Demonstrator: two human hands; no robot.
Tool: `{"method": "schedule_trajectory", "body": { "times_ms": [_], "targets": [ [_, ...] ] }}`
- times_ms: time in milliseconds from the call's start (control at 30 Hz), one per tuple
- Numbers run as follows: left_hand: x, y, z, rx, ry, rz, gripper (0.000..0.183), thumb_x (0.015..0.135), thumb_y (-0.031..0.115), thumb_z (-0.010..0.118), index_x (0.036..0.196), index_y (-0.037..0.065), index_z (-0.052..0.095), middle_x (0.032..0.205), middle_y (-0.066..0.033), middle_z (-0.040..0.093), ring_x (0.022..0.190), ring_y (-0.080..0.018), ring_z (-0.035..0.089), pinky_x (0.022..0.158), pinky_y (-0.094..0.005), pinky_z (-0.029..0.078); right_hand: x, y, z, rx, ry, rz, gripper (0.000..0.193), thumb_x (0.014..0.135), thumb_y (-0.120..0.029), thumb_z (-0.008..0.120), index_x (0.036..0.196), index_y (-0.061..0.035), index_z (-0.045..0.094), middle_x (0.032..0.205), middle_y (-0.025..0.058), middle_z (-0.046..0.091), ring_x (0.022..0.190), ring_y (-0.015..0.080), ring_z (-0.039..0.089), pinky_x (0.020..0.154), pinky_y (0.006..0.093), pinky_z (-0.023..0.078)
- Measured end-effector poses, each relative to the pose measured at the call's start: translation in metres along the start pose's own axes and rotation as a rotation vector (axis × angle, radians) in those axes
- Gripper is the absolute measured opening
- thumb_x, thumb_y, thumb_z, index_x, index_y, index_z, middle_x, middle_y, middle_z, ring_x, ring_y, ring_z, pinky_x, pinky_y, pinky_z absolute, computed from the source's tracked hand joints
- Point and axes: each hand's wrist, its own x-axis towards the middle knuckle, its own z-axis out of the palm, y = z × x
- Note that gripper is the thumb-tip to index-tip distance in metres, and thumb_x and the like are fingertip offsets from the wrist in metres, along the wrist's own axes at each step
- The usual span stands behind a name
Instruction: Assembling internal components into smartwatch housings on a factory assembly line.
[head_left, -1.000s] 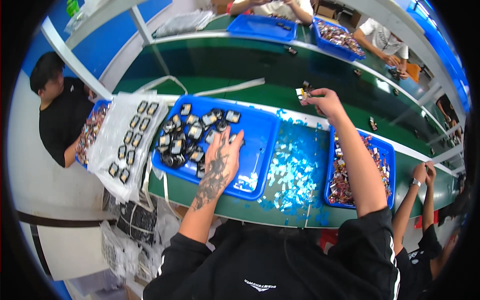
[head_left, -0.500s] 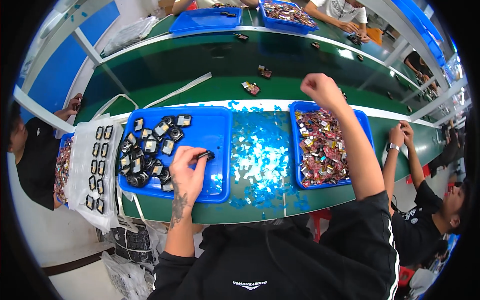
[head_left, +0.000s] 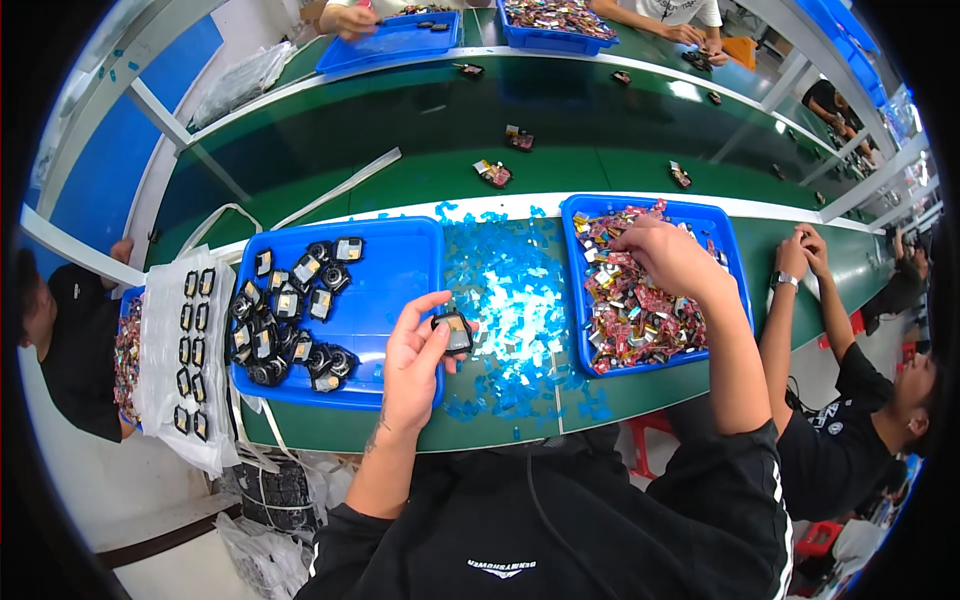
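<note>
My left hand grips a small black square-framed casing with a yellowish part in its face, held over the right rim of a blue tray. Similar black casings lie heaped in the left half of that tray. On the right, my right hand dips into a second blue tray, fingers bent together at the pile of small red circuit boards. Whatever its fingertips hold is hidden.
Blue film scraps litter the bench between the trays. At far left, a white sheet carries rows of casings. Loose boards lie on the green conveyor beyond. Co-workers sit on both sides and opposite.
My left hand has moved right with the casing, turning its face upward. My right hand has come back from above the conveyor into the board tray. Another board now shows on the conveyor.
</note>
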Motion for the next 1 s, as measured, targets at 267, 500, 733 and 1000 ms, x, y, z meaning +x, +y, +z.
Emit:
{"method": "schedule_trajectory", "body": {
  "times_ms": [267, 500, 733, 1000],
  "targets": [
    [-0.003, 0.007, 0.019, -0.029, -0.003, 0.05, 0.037, 0.098, 0.01, 0.051, 0.134, 0.004, 0.045, 0.111, -0.0145, 0.063, 0.083, -0.0121, 0.061, 0.068, -0.0219, 0.048, -0.015, -0.006, -0.009, 0.205, 0.461, 0.187, 0.006, 0.082, -0.003, 0.068, 0.087, -0.0019, 0.065, 0.077, 0.0069, 0.063, 0.066, 0.018, 0.059, 0.062, 0.0275, 0.047],
    [0.013, 0.02, 0.068, 0.555, -0.17, 0.339, 0.033, 0.079, 0.006, 0.074, 0.112, 0.009, 0.069, 0.108, -0.0062, 0.053, 0.088, -0.0123, 0.053, 0.073, -0.0244, 0.048, -0.042, -0.092, 0.015, 1.279, 0.402, 0.292, 0.005, 0.087, -0.001, 0.065, 0.091, 0.0009, 0.063, 0.078, 0.0035, 0.066, 0.068, 0.006, 0.06, 0.058, 0.0196, 0.047],
    [0.008, 0.015, 0.065, 0.597, -0.228, 0.378, 0.017, 0.074, 0.009, 0.08, 0.09, 0.005, 0.073, 0.098, -0.0093, 0.055, 0.086, -0.0177, 0.056, 0.074, -0.0302, 0.048, -0.04, -0.129, 0.044, 1.528, 0.381, 0.198, 0.005, 0.084, 0.004, 0.066, 0.089, 0.0033, 0.065, 0.089, 0.0067, 0.061, 0.078, 0.0104, 0.057, 0.07, 0.0227, 0.045],
    [-0.004, 0.019, 0.044, 0.663, -0.225, 0.465, 0.016, 0.074, 0.005, 0.079, 0.089, 0.005, 0.073, 0.097, -0.0102, 0.057, 0.087, -0.023, 0.061, 0.073, -0.0332, 0.049, -0.038, -0.122, 0.04, 1.598, 0.014, 0.209, 0.006, 0.086, -0.002, 0.067, 0.085, 0.0033, 0.065, 0.085, 0.0059, 0.061, 0.074, 0.0094, 0.056, 0.068, 0.0237, 0.042]
  ]
}}
